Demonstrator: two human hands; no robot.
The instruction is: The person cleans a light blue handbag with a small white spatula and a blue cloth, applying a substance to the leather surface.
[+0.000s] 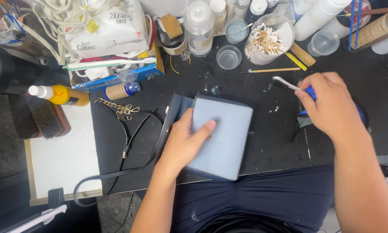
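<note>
- My left hand (186, 140) lies spread flat on the pale blue handbag (223, 137) at the table's front edge, pinning it steady.
- My right hand (332, 105) is closed round a blue-handled brush (294, 87), bristles probably angled toward the bag.

A repair workshop: stained black workbench (271, 142), bottles (199, 26), cotton swabs (265, 41), brushes (39, 116).

Bag (226, 138) flat on the counter (267, 142), left hand (183, 142) on top of it. Strap (125, 142) to the bag's left. Right hand (332, 108) to the bag's right, gripping a brush (289, 84). Jar of swabs (267, 41) and bottles (199, 26) behind the bag
</note>
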